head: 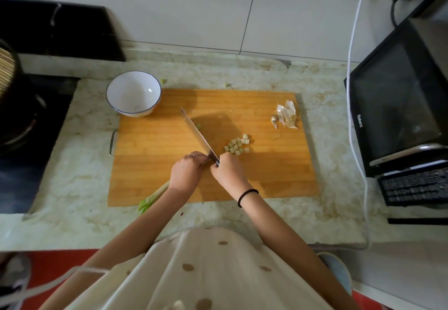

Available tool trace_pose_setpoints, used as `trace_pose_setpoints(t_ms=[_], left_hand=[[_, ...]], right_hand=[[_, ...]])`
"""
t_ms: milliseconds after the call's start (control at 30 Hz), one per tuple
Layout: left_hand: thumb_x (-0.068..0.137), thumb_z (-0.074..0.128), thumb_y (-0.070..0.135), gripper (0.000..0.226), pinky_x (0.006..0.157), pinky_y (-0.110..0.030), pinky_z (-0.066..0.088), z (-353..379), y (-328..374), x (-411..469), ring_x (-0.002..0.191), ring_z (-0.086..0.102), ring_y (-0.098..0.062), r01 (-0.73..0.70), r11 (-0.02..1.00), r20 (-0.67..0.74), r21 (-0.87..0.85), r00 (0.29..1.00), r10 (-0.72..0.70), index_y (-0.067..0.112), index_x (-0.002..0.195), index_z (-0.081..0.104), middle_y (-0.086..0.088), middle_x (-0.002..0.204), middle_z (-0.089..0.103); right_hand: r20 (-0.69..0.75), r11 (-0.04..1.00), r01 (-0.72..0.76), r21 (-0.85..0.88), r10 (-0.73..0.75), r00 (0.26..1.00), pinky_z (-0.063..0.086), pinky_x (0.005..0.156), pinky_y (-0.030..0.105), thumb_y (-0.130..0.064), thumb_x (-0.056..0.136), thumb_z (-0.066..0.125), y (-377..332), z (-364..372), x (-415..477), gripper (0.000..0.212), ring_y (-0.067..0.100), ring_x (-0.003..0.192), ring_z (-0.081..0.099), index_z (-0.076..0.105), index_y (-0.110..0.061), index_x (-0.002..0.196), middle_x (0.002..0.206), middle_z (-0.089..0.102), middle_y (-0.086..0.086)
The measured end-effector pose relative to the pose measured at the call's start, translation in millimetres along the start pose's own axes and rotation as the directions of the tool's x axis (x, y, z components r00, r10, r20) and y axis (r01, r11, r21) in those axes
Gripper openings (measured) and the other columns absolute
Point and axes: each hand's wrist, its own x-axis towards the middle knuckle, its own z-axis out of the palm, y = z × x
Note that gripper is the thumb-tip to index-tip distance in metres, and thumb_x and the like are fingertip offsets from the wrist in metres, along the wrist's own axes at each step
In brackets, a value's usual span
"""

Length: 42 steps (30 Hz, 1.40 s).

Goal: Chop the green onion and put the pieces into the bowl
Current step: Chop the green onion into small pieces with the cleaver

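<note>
A wooden cutting board (pixel 266 176) lies on the marble counter. My left hand (pixel 185 170) pins the green onion (pixel 152 197) to the board; its stalk runs back under my wrist and past the front left edge. My right hand (pixel 228 170) is closed on the handle of a cleaver (pixel 198 135), whose blade stands on edge and points away to the upper left, right beside my left fingers. Several pale cut pieces (pixel 237 145) lie in a small heap to the right of the blade. One green bit (pixel 198 125) lies by the blade. The white bowl (pixel 116 91) with a blue rim stands at the board's far left corner and looks empty.
Onion roots and peel scraps (pixel 286 114) lie at the board's far right corner. A black Galanz oven (pixel 397 106) with a white cable (pixel 351 67) stands on the right. A stove with a dark pot (pixel 17 116) is on the left. Two small green bits (pixel 163 81) lie behind the board.
</note>
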Motion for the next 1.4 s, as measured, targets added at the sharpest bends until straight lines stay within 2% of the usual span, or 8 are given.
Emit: trace_pose_setpoints(t_ms=[233,400,500,600,967,1133,1200,1400], left_hand=[[0.080,0.057,-0.003,0.032,0.058,-0.030,0.051,-2.7,1.4,-3.1,0.081,0.066,-0.026,-0.003,1.000,0.007,0.005,1.000,0.003,0.018,0.099,0.073,0.001,0.108,0.068],[0.071,0.066,-0.007,0.035,0.042,-0.027,0.049,-1.8,-1.0,-6.9,0.069,0.065,-0.024,-0.050,0.998,-0.028,0.049,0.998,0.051,0.020,0.092,0.074,0.002,0.097,0.070],[0.069,0.063,-0.012,0.044,0.042,-0.025,0.047,1.2,-5.2,-9.2,0.073,0.064,-0.023,-0.080,0.995,-0.023,0.051,0.996,0.082,0.020,0.097,0.073,0.004,0.101,0.069],[0.072,0.061,-0.011,0.042,0.048,-0.032,0.052,0.5,-6.5,-8.2,0.075,0.064,-0.027,-0.048,0.999,-0.015,0.006,0.999,0.049,0.017,0.103,0.071,0.000,0.106,0.066],[0.071,0.065,-0.008,0.030,0.058,-0.030,0.049,0.6,-9.6,-6.5,0.079,0.065,-0.029,-0.041,0.993,-0.032,-0.114,0.999,0.038,0.009,0.096,0.072,-0.006,0.101,0.068],[0.072,0.065,-0.003,0.029,0.060,-0.030,0.049,0.8,-9.7,-5.6,0.082,0.065,-0.029,-0.019,0.994,-0.012,-0.104,1.000,0.018,0.013,0.095,0.073,-0.003,0.105,0.068],[0.072,0.065,-0.003,0.029,0.060,-0.029,0.049,1.1,-9.9,-4.3,0.082,0.066,-0.029,-0.022,0.994,-0.006,-0.104,1.000,0.021,0.013,0.094,0.073,-0.004,0.104,0.068],[0.069,0.066,-0.005,0.027,0.054,-0.030,0.051,1.9,-6.1,-1.3,0.074,0.065,-0.031,-0.021,0.998,-0.002,-0.063,1.000,0.021,0.012,0.088,0.074,-0.005,0.097,0.069]], right_hand=[[-0.049,0.979,-0.084,0.184,0.094,0.994,0.024,0.041,0.025,-0.010,0.087,0.050,18.4,-5.8,-13.5,0.035,0.015,0.044,0.035,0.034,-0.014,0.057,0.053,0.036,0.000],[-0.155,0.965,-0.110,0.237,0.149,0.977,0.026,0.041,0.024,-0.014,0.092,0.048,37.8,-13.4,-26.6,0.022,0.015,0.046,0.039,0.046,-0.009,0.071,0.057,0.041,0.001],[-0.221,0.959,-0.050,0.280,0.115,0.968,0.024,0.037,0.018,-0.018,0.094,0.049,45.2,-16.4,-38.8,0.032,0.012,0.044,0.036,0.041,-0.015,0.063,0.053,0.039,-0.002],[-0.216,0.978,-0.018,0.209,0.064,0.974,0.025,0.037,0.020,-0.019,0.094,0.048,47.1,-17.5,-46.8,0.041,0.011,0.041,0.030,0.032,-0.017,0.057,0.050,0.033,-0.003],[-0.062,0.990,0.097,-0.099,-0.103,0.993,0.018,0.041,0.023,-0.015,0.090,0.048,40.9,-7.9,-54.4,0.039,0.010,0.043,0.031,0.028,-0.018,0.056,0.051,0.033,-0.003],[-0.036,0.978,0.090,-0.189,-0.098,0.995,0.020,0.040,0.024,-0.015,0.090,0.047,36.6,-5.8,-53.5,0.028,0.010,0.045,0.034,0.039,-0.013,0.063,0.054,0.037,-0.004],[-0.028,0.978,0.086,-0.192,-0.093,0.995,0.019,0.041,0.023,-0.014,0.090,0.047,35.6,-4.0,-52.2,0.023,0.008,0.045,0.033,0.043,-0.011,0.068,0.054,0.036,-0.005],[-0.023,0.992,0.023,-0.128,-0.026,0.999,0.022,0.042,0.023,-0.013,0.092,0.047,30.5,2.1,-45.4,0.041,0.010,0.045,0.032,0.027,-0.019,0.057,0.054,0.034,-0.004]])
